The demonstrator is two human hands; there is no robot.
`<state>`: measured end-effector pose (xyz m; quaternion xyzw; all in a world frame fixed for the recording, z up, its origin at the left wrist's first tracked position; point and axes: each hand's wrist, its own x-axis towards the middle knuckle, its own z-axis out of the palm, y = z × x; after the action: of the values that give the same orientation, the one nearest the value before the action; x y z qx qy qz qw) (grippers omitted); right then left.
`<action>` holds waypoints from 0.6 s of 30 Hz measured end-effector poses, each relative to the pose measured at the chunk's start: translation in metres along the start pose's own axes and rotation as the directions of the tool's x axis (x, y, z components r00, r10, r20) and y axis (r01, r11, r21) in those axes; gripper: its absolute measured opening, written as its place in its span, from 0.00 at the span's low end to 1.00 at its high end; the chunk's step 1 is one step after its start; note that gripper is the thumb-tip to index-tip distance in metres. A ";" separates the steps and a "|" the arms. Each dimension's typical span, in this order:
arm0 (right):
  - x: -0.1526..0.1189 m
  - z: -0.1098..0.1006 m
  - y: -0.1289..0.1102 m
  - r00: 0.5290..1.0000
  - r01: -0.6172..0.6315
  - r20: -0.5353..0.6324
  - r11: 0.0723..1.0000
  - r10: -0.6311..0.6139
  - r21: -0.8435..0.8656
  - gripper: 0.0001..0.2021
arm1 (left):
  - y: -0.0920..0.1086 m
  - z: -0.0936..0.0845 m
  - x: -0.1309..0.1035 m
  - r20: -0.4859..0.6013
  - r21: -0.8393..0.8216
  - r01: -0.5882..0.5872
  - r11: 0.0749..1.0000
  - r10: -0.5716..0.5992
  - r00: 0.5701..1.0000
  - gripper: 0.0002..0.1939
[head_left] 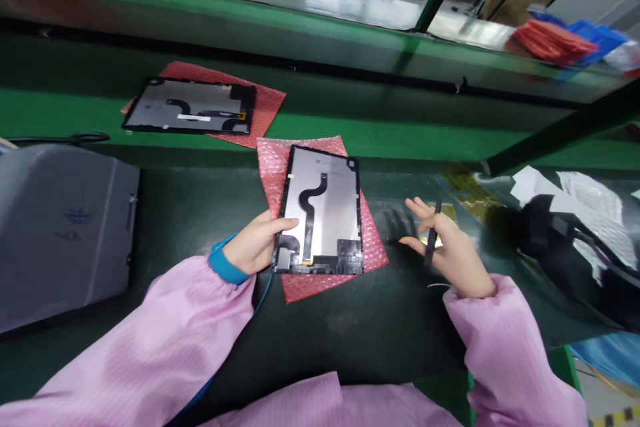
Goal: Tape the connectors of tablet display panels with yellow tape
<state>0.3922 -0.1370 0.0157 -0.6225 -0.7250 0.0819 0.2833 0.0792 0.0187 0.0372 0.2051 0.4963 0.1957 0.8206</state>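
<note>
My left hand [255, 243] grips the lower left edge of a tablet screen [335, 207], its thumb on the silvery back and its other fingers underneath. The screen has a black frame and a curved black ribbon cable [309, 220]. It is over a red bubble-wrap bag [374, 240], slightly tilted. To the right of it, my right hand [450, 253] holds a slim black tool, apparently tweezers [432, 237], between its fingers. The thumb and fingertips are spread towards the screen without touching it. A small yellowish piece [447, 213] lies partly hidden behind this hand.
A second tablet screen [200, 107] lies on another red bag [270, 110] on the green ledge. At left stands a grey case [65, 233]. White wrapping [595, 200] and a black strap-like object [550, 227] sit at right. Red packets [555, 40] rest on the upper shelf.
</note>
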 end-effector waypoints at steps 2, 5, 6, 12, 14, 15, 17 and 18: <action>-0.018 0.010 0.012 0.994 -0.113 0.008 0.993 0.113 -0.019 0.16 | -0.006 -0.006 -0.009 -0.033 -0.002 0.000 1.000 0.000 0.999 0.20; -0.023 0.028 0.011 0.991 -0.060 0.122 0.997 0.055 0.039 0.11 | -0.011 -0.011 -0.018 -0.078 -0.002 -0.004 1.000 0.004 0.997 0.22; -0.020 0.032 0.006 0.989 -0.023 0.151 0.996 0.011 0.081 0.09 | -0.013 -0.010 -0.021 -0.090 -0.003 -0.003 1.000 0.003 0.996 0.23; -0.009 0.033 -0.011 0.909 -0.249 -0.116 0.743 0.401 0.621 0.17 | -0.028 -0.002 -0.027 -0.104 0.023 0.012 1.000 -0.010 0.994 0.27; -0.009 0.027 -0.002 0.781 -0.346 -0.150 0.621 0.606 0.703 0.28 | -0.035 -0.001 -0.025 -0.122 0.060 -0.018 0.998 0.026 0.992 0.30; -0.007 0.024 0.004 0.747 -0.377 -0.142 0.590 0.649 0.714 0.31 | -0.038 0.000 -0.024 -0.128 0.080 -0.050 0.996 0.060 0.990 0.33; -0.002 0.021 0.014 0.729 -0.418 -0.109 0.566 0.676 0.711 0.29 | -0.042 0.002 -0.022 -0.126 0.114 -0.151 0.982 0.165 0.978 0.39; 0.001 0.020 0.018 0.728 -0.431 -0.100 0.566 0.678 0.703 0.27 | -0.044 0.003 -0.021 -0.121 0.128 -0.209 0.970 0.224 0.967 0.41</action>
<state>0.3967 -0.1278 -0.0093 -0.6904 -0.3487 0.2928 0.5622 0.0781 -0.0300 0.0304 0.2910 0.5354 0.2689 0.7459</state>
